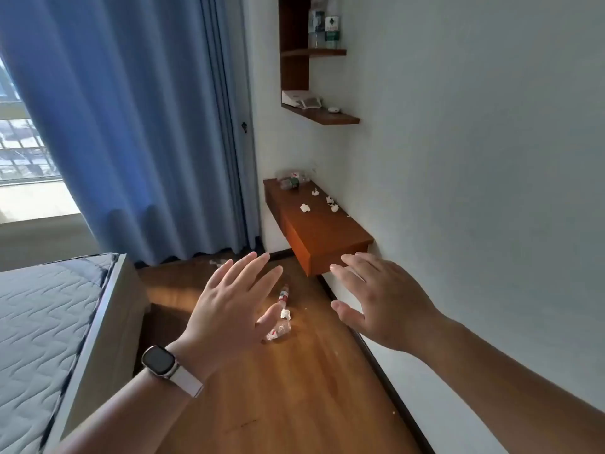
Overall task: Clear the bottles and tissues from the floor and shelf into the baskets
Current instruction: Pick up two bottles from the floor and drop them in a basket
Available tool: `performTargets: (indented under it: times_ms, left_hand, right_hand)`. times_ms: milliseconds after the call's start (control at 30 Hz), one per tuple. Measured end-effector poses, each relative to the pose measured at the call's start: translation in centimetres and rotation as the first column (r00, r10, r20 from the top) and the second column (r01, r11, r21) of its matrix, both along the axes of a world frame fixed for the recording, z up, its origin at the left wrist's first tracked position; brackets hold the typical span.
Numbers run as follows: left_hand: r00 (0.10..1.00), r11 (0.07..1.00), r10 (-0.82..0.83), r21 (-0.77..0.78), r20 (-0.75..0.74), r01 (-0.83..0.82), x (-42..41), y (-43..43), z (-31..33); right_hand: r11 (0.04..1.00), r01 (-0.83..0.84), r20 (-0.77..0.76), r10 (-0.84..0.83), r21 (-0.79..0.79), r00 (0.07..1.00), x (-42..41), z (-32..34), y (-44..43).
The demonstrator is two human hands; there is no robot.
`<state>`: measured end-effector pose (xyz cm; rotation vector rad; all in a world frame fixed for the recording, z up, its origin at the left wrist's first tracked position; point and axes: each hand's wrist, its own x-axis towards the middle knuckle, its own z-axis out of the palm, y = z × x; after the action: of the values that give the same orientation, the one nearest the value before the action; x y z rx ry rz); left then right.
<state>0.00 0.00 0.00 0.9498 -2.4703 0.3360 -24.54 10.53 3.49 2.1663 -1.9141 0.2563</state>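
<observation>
Two bare hands reach out, palms down, over the wooden floor. The left hand has its grip spread wide and holds nothing. It wears a watch on the wrist. The right hand also has its grip spread and holds nothing.

Between the two hands, lower down, two bottles lie on the floor. One clear bottle lies just by the left thumb. One bottle with a red label lies a bit farther off. One white tissue ball sits between these two bottles. Something clear lies on the floor past the left fingertips, too blurry to name.

Past the right fingertips, a brown wall table sticks out from the wall. At its far end lie two bottles: one green-label bottle and one clear bottle behind it. About four small white tissues are scattered on its top.

High above the right hand, a wall shelf holds two standing bottles. The lower shelf board holds a white box and a small round white thing.

Left of the left hand are a bed and a blue curtain.
</observation>
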Motion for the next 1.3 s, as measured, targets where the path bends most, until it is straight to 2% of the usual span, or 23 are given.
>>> performTargets:
  times_ms: [267,567,900,1167,1300]
  left_hand:
    - [1.0,0.997,0.019,0.071,0.003,-0.019,3.2,-12.0,-2.8]
    - [0.999,0.988,0.037,0.149,0.032,-0.042,4.1,-21.6,-5.4]
    - [0.988,0.962,0.108,0.24,0.106,-0.131,1.3,-36.4,-9.2]
    - [0.979,0.947,0.129,0.271,0.16,-0.169,-2.7,-49.6,-9.9]
    - [0.98,0.936,0.114,0.313,0.16,-0.16,-3.9,-53.7,-10.7]
  right_hand:
    - [1.0,0.002,0.005,-0.002,0.009,1.0,2.9,-2.9,-12.5]
    - [0.999,-0.033,0.023,0.032,0.03,0.999,3.3,-6.9,-23.1]
    - [0.989,-0.1,0.081,0.092,0.108,0.992,0.0,-13.4,-40.1]
    - [0.969,-0.158,0.112,0.139,0.189,0.984,-3.3,-14.6,-54.7]
    - [0.958,-0.159,0.162,0.122,0.238,0.979,-4.2,-15.4,-59.2]
